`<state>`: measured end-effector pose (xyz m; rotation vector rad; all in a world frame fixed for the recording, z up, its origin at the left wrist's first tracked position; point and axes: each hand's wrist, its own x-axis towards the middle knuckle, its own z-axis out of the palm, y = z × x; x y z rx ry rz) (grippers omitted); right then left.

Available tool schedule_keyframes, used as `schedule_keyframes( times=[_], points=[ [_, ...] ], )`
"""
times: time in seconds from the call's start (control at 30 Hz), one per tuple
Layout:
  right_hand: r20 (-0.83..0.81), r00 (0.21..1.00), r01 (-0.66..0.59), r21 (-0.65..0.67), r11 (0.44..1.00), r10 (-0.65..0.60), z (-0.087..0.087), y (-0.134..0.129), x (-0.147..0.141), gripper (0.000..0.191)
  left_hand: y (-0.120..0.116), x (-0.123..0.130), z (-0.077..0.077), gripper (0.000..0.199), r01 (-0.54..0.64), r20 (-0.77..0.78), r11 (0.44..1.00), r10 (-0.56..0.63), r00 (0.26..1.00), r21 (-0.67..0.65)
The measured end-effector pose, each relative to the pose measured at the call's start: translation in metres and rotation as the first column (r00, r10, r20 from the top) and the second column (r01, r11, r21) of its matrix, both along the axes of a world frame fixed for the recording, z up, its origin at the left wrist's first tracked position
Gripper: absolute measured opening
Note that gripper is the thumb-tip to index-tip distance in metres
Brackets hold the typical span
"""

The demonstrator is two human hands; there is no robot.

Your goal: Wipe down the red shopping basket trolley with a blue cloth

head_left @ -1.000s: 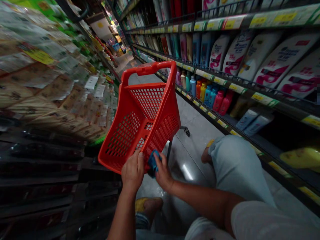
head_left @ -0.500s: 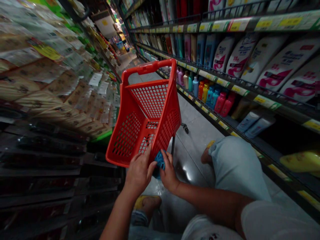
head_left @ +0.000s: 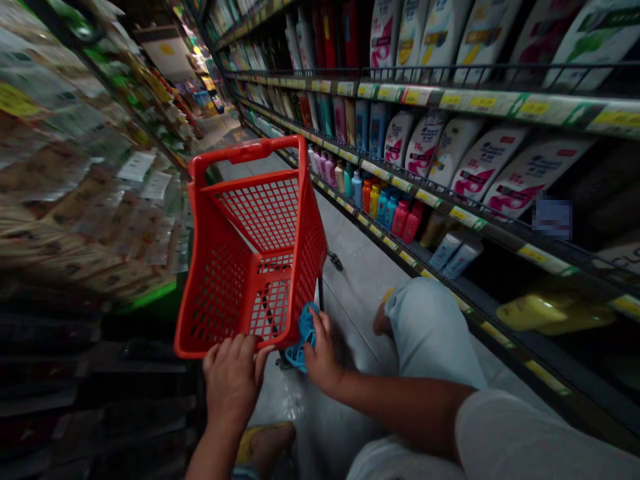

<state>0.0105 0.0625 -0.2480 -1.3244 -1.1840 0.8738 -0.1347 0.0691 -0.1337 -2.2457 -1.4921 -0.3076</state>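
A red plastic shopping cart [head_left: 313,233] stands in the aisle before me, its holed basket showing no goods inside. My left hand [head_left: 231,373] is closed over the near rim of the basket, fingertips on the inner side. Just right of the basket's near corner, my right hand [head_left: 323,350] grips a crumpled blue cloth [head_left: 303,337]. The cloth hangs beside the cart's outer side wall, close to it; whether it touches the wall I cannot tell.
Shelves on the right hold white shampoo bottles [head_left: 490,160] and small coloured bottles [head_left: 385,207]. A yellow bottle [head_left: 533,311] lies low on the right. Packaged goods [head_left: 110,213] line the left. My bent knee [head_left: 430,327] is beside the right shelf.
My left hand has moved from near the blue cloth to the basket's near rim. The cloth stays in my right hand, now more spread out. The view has shifted, placing the cart further left.
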Motion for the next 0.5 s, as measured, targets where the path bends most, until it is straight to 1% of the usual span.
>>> schedule_keyframes(
  times=[0.07, 0.1, 0.13, 0.17, 0.23, 0.27, 0.3, 0.33, 0.37, 0.43, 0.5],
  points=[
    [0.007, 0.995, 0.095, -0.127, 0.987, -0.095, -0.023, 0.008, 0.007, 0.077, -0.002, 0.018, 0.001, 0.037, -0.039, 0.012, 0.999, 0.039, 0.999, 0.014],
    [0.011, 0.991, 0.136, -0.162, 0.977, -0.136, -0.029, 0.011, 0.010, 0.074, -0.002, 0.025, 0.001, 0.036, -0.036, 0.017, 0.999, 0.035, 0.999, 0.011],
    [0.012, 0.986, 0.165, -0.164, 0.972, -0.165, -0.030, 0.014, 0.014, 0.073, -0.002, 0.028, 0.002, 0.036, -0.007, 0.025, 1.000, 0.006, 1.000, 0.006],
    [0.010, 0.984, 0.180, -0.135, 0.974, -0.180, -0.026, 0.016, 0.019, 0.074, -0.002, 0.027, 0.003, 0.037, 0.038, 0.034, 0.999, -0.038, 0.999, 0.001],
    [0.003, 0.985, 0.170, -0.025, 0.985, -0.170, -0.006, 0.019, 0.030, 0.078, 0.001, 0.017, 0.006, 0.042, 0.112, 0.042, 0.994, -0.112, 0.993, 0.005],
    [0.004, 0.989, 0.147, 0.030, 0.989, -0.147, 0.005, 0.020, 0.035, 0.080, 0.003, 0.008, 0.008, 0.043, 0.120, 0.039, 0.993, -0.121, 0.992, 0.011],
    [0.010, 0.993, 0.119, 0.073, 0.990, -0.120, 0.014, 0.021, 0.041, 0.082, 0.005, -0.001, 0.010, 0.042, 0.095, 0.024, 0.995, -0.095, 0.995, 0.013],
    [0.016, 0.995, 0.096, 0.102, 0.990, -0.098, 0.018, 0.022, 0.045, 0.083, 0.007, -0.010, 0.012, 0.041, 0.080, 0.007, 0.997, -0.080, 0.997, 0.004],
    [0.021, 0.996, 0.085, 0.111, 0.990, -0.088, 0.018, 0.023, 0.048, 0.083, 0.009, -0.016, 0.013, 0.040, 0.059, -0.008, 0.998, -0.059, 0.998, -0.013],
    [0.021, 0.994, 0.105, 0.059, 0.993, -0.107, 0.005, 0.025, 0.050, 0.081, 0.010, -0.021, 0.015, 0.039, 0.005, -0.031, 0.999, -0.006, 1.000, -0.037],
    [0.010, 0.989, 0.149, -0.046, 0.988, -0.149, -0.013, 0.026, 0.047, 0.077, 0.008, -0.015, 0.016, 0.038, -0.054, -0.043, 0.997, 0.052, 0.998, -0.047]
  ],
)
